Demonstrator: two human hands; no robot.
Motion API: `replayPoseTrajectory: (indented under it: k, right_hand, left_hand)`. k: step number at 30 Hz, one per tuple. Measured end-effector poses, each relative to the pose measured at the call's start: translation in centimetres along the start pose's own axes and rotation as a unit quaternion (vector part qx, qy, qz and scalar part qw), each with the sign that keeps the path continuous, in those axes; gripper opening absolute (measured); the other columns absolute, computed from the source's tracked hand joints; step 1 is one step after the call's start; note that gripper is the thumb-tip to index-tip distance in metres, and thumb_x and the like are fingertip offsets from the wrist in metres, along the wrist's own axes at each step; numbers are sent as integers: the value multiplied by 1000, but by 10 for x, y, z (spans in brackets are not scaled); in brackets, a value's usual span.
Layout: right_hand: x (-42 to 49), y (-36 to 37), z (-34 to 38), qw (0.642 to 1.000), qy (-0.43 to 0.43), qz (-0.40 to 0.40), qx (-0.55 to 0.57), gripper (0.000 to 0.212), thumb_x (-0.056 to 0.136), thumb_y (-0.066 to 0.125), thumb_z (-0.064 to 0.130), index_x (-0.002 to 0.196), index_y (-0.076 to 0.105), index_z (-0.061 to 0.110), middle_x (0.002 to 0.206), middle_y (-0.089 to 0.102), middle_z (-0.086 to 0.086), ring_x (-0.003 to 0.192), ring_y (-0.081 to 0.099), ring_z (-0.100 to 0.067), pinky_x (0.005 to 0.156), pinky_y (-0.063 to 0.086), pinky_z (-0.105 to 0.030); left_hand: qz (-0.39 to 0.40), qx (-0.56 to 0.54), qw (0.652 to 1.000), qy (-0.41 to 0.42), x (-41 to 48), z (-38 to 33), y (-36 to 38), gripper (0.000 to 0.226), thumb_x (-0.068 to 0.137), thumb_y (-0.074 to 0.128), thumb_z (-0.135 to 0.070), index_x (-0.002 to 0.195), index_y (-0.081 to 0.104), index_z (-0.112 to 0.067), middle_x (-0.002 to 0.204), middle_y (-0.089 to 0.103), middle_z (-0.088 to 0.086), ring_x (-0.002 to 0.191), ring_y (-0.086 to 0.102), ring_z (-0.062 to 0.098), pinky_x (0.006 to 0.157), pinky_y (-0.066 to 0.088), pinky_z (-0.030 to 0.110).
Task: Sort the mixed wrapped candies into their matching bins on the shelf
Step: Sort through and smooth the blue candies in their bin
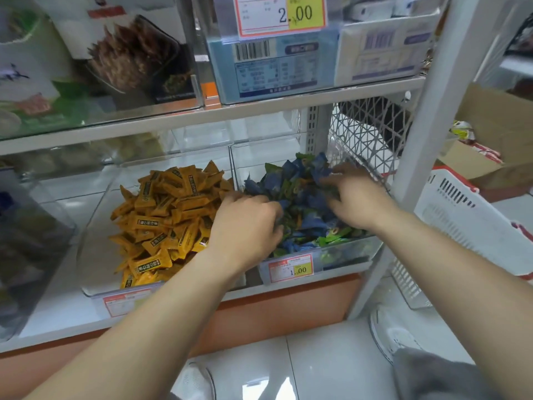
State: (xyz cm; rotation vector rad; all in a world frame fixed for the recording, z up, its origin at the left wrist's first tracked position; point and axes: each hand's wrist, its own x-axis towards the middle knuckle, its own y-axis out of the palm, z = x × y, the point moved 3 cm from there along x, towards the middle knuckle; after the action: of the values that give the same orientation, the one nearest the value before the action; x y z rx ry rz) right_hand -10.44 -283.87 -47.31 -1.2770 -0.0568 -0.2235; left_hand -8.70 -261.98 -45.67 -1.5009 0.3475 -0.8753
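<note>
Two bins stand side by side on the lower white metal shelf (pixel 52 313). The left clear plastic bin (pixel 95 255) holds a heap of orange wrapped candies (pixel 167 215), too many to count. Each has a dark label whose writing is too small to read. The right clear plastic bin (pixel 346 252) holds a heap of blue wrapped candies (pixel 305 203) mixed with green wrapped candies (pixel 334 235).

Both hands are inside the right bin, on top of the blue and green heap. The left hand (pixel 248 226) is at the left side of this bin, just beside the wall that separates it from the orange candies. Its fingers are bent down into the wrappers and the tips are hidden, so I cannot tell if it holds a candy. The right hand (pixel 356 197) lies further back and to the right. Its fingers are spread loosely and touch the blue wrappers, not closed around any piece.

Three price tags are visible. The small red-and-yellow price tag (pixel 291 268) on the front of the right bin reads "1.00". The large red-and-yellow price tag (pixel 281 14) on the upper shelf reads "2.00". The blurred price tag (pixel 127 303) on the left bin cannot be read.

Below the large tag stands a pale blue box with a barcode (pixel 271 67). To the right of the shelf are one white plastic basket with a red rim (pixel 461 215) and one brown cardboard box (pixel 496 122). Two white shoes (pixel 389 333) stand on the pale tiled floor (pixel 326 368).
</note>
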Motion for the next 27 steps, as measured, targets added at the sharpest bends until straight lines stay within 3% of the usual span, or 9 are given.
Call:
replayPoseTrajectory:
  k: [2,3,6,8,12,15,18,23,27]
  right_hand:
    - [-7,-11,5,995,-34,-73,55,37,92,55,30,127,66,25,136,58,-5,122,55,-30,100,48,-44]
    - [-11,-12,8,994,-59,-61,67,38,91,53,34,127,65,29,135,60,-1,122,56,-27,100,49,-44]
    - [-23,13,6,984,-110,136,-30,46,98,43,45,143,48,42,154,44,4,139,39,-26,110,39,-46]
    - [-28,27,-4,972,-72,204,-89,51,99,33,53,150,34,46,161,30,4,146,25,-29,114,33,-50]
    - [-30,31,-8,977,-38,189,-92,53,96,33,55,134,59,30,149,46,-9,138,33,-36,113,32,-45]
    - [-32,33,-9,978,-27,192,-74,56,93,32,57,124,64,24,145,49,-10,135,34,-38,113,30,-46]
    - [-34,32,-8,979,-21,194,-57,59,90,31,61,125,63,26,145,49,-8,136,32,-38,113,31,-47]
    - [-36,28,-8,986,-1,166,-20,54,90,45,55,132,61,25,145,48,-7,135,33,-36,109,38,-46]
    - [-33,7,-1,996,-41,42,67,57,90,59,41,143,50,20,144,51,-8,133,44,-31,106,42,-41]
  left_hand:
    - [27,-35,999,19,11,-14,4,22,87,56,-37,102,69,-28,97,68,-3,91,65,24,82,50,36]
    - [59,-75,995,17,19,-20,9,23,88,57,-36,106,68,-27,101,68,-1,92,64,25,79,53,37]
    - [182,-155,971,0,50,-30,33,23,93,60,-30,112,67,-20,111,67,5,101,62,26,83,53,38]
    - [231,-171,958,-15,67,-30,48,20,94,62,-27,113,66,-22,116,66,3,104,61,23,84,50,34]
    - [281,-195,939,-23,84,-24,73,21,89,68,-36,102,59,-23,105,62,-1,101,59,21,71,41,25]
    - [283,-224,931,-48,85,-20,82,52,79,78,-43,124,60,-23,116,63,-3,105,58,18,85,46,30]
    - [282,-249,924,-64,84,-19,85,62,77,82,-41,131,58,-22,120,63,-3,108,58,17,89,46,29]
    - [230,-260,934,-79,86,-13,62,33,87,73,-29,118,69,-19,112,68,-3,95,58,11,82,43,24]
    - [136,-324,932,-87,80,-2,27,17,95,63,-23,107,76,-23,107,69,-6,98,62,12,84,47,28]
